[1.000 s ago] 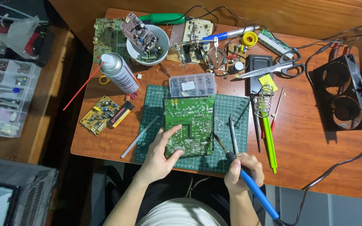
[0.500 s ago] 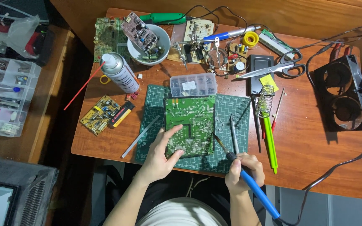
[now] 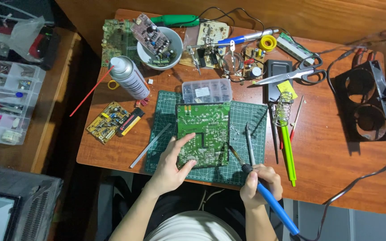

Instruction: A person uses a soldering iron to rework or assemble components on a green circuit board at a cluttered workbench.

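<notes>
A green circuit board (image 3: 203, 134) is being steadied flat on the green cutting mat (image 3: 161, 134) by the left hand (image 3: 171, 167), its fingers (image 3: 182, 143) spread along the board's left edge. A blue-handled soldering iron (image 3: 264, 196) is being gripped in the closed right hand (image 3: 260, 185), the tip angled at the board's lower right corner.

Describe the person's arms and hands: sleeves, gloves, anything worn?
Both forearms are bare, no sleeves reaching into view. The left hand and right hand wear no gloves; no rings, watch or wristband are visible. A light-coloured top shows at the bottom edge.
</notes>
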